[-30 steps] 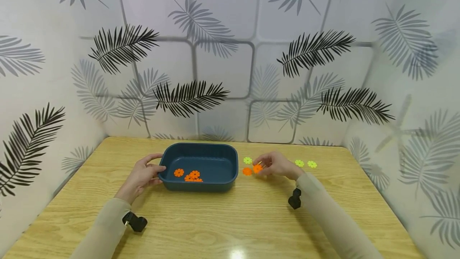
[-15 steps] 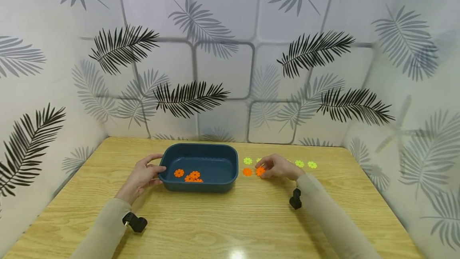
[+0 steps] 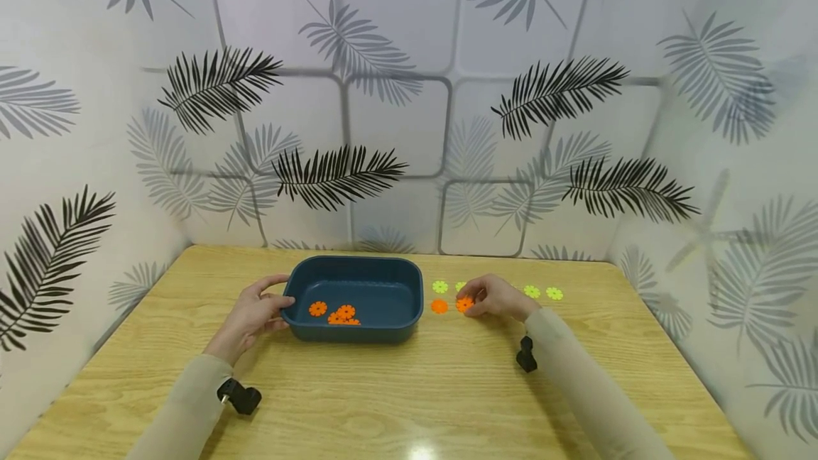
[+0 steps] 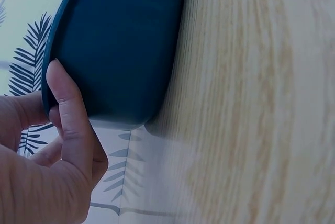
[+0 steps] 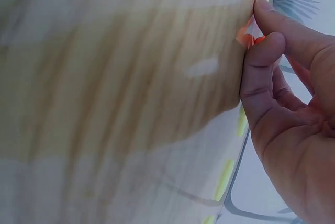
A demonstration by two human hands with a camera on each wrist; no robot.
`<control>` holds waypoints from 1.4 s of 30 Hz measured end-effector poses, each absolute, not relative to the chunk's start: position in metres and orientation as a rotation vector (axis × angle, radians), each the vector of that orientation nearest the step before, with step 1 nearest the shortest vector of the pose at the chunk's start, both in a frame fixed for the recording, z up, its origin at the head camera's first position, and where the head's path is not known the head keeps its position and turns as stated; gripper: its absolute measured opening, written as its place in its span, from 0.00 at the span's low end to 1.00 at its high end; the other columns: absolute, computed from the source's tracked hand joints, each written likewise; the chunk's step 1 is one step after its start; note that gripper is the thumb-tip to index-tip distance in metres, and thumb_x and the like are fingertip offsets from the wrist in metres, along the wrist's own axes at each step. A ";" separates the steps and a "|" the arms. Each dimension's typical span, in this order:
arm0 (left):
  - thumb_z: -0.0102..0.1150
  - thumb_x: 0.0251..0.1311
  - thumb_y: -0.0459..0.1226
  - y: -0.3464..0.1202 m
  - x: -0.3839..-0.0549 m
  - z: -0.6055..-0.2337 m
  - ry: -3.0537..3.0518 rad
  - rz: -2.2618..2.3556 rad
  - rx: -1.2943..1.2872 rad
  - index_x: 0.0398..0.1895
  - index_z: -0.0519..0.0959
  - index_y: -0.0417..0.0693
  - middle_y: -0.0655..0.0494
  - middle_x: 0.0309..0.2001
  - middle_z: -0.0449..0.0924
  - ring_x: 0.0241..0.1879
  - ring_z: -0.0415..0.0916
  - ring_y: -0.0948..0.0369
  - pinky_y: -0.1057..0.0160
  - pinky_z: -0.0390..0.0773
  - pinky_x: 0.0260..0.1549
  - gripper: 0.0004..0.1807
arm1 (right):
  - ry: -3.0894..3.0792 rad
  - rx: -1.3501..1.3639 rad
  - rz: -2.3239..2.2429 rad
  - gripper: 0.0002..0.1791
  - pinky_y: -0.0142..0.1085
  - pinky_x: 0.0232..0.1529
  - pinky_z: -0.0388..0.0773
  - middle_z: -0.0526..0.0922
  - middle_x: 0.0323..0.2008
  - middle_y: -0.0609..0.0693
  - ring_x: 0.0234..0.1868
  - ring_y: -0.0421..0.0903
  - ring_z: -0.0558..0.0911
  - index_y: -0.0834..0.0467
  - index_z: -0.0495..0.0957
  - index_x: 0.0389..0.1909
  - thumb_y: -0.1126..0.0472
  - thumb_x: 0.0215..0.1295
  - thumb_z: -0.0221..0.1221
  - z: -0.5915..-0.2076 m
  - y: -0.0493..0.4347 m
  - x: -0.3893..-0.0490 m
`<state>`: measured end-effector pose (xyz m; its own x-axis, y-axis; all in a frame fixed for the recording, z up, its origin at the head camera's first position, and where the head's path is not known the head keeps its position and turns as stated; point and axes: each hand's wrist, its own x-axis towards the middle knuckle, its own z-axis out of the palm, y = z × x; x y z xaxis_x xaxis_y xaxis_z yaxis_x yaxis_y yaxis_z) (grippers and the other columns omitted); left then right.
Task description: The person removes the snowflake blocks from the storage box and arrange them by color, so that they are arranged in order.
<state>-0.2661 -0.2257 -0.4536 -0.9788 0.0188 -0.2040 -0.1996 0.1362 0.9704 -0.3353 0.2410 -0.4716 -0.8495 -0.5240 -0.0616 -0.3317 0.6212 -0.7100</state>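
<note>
My left hand (image 3: 252, 314) grips the left end of a dark blue rectangular tub (image 3: 354, 333), thumb on the rim, as the left wrist view also shows. Inside the tub lie several orange flower-shaped discs (image 3: 317, 309). To the right of the tub, my right hand (image 3: 498, 297) pinches an orange flower-shaped disc (image 3: 464, 303) down at the tabletop. In the right wrist view, the fingers (image 5: 261, 51) partly cover this orange disc (image 5: 245, 36). Another orange disc (image 3: 439, 307) lies flat between that hand and the tub.
Behind the right hand runs a row of yellow-green flower discs (image 3: 532, 292), partly hidden by the hand. All stands on a wooden table (image 3: 383, 396), with leaf-patterned walls (image 3: 396, 126) at the back and sides.
My right hand has shifted slightly right with the orange disc and lowered it to the table, uncovering part of a yellow-green disc behind. The left hand and tub stay put.
</note>
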 end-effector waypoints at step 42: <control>0.59 0.66 0.35 -0.227 -0.266 -0.452 2.204 1.967 -0.170 0.74 0.59 0.49 0.42 0.46 0.78 0.35 0.83 0.56 0.65 0.85 0.29 0.34 | 2.444 -0.669 -1.320 0.14 0.34 0.30 0.76 0.82 0.44 0.62 0.30 0.43 0.77 0.67 0.81 0.46 0.66 0.61 0.66 -0.464 0.229 -0.330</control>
<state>-0.2663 -0.2268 -0.4525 -0.9769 0.0355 -0.2108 -0.2055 0.1168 0.9717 -0.3298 0.2293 -0.4636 -0.8523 -0.5222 -0.0280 -0.2631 0.4744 -0.8400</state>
